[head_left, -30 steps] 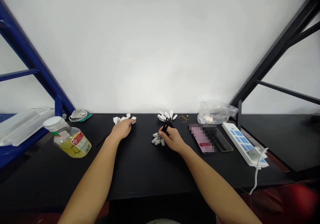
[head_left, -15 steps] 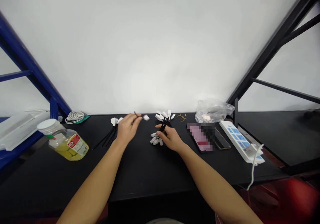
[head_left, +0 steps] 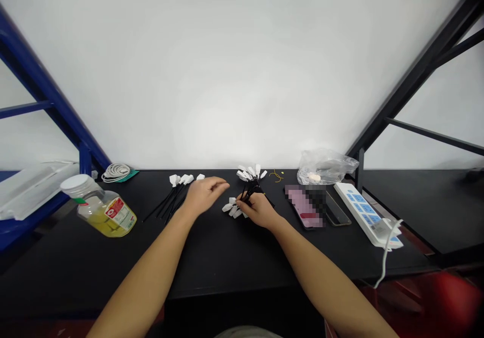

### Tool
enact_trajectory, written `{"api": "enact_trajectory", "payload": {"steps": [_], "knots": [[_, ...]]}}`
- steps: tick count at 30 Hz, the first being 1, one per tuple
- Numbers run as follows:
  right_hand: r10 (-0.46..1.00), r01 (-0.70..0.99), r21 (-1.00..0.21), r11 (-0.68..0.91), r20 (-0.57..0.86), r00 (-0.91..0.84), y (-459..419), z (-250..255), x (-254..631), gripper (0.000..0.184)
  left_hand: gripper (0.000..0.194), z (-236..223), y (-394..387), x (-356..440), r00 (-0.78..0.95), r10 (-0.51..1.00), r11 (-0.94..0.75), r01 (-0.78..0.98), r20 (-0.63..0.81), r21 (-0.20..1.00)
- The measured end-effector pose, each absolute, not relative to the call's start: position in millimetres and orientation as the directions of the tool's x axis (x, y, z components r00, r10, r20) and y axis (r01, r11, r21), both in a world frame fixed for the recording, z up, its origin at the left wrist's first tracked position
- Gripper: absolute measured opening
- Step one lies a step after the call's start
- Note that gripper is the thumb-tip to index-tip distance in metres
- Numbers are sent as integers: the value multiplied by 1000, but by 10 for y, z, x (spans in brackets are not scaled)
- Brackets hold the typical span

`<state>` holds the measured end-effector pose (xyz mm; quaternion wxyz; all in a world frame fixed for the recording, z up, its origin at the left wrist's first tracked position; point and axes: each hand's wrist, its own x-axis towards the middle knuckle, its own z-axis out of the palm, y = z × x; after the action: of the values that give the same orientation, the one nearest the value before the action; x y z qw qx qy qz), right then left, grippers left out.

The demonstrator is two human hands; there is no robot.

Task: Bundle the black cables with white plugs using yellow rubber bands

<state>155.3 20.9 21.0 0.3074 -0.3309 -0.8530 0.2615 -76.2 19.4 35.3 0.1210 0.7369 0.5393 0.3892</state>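
White power strip [head_left: 363,211] beside phone [head_left: 338,209]; left hand [head_left: 203,195] partly hides stems [head_left: 165,203], apparently.

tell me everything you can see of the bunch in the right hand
The bunch is several thin black strands with flat white ends that look like paper or plastic tags. The right hand pinches the strands between thumb and fingers, hiding part of them. The white ends fan out left of the hand, low over the black table; whether they touch it, I cannot tell. A similar cluster shows just behind, so the exact count is unclear.
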Motion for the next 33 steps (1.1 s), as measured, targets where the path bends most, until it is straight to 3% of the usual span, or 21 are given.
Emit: {"api": "enact_trajectory", "payload": {"steps": [3,7,11,13,16,19,21,23,27,33], "knots": [[736,415,-655,631,336,-588,203,222,1558,29,35,392,295,-1148,-34,965,-87,894,261,440],[740,420,-657,627,332,-585,202,228,1557,28,30,229,432,-1525,-163,978,189,953,-129,236],[747,424,-661,619,329,-577,202,225,1556,27,25,108,476,-1572,-189,975,211,955,-119,209],[749,428,-659,619,331,-574,202,224,1557,27,30,117,469,-1510,-172,983,181,949,-57,258],[744,424,-654,626,338,-577,203,221,1558,27,34,178,441,-1339,-61,998,51,866,5,498],[743,410,-663,626,346,-574,201,209,1555,25,27,230,390,-1085,127,991,-39,609,-48,792],[751,398,-679,617,356,-556,196,203,1549,24,28,246,344,-905,228,969,-15,421,-89,907],[755,381,-695,610,364,-545,189,204,1543,27,28,254,296,-757,329,938,-2,314,-107,949],[740,343,-706,620,380,-556,183,216,1539,29,22,248,223,-593,472,881,-118,266,-23,957],[742,354,-691,630,403,-536,207,193,1565,26,33,180,174,-403,388,920,-187,326,50,927]]}}
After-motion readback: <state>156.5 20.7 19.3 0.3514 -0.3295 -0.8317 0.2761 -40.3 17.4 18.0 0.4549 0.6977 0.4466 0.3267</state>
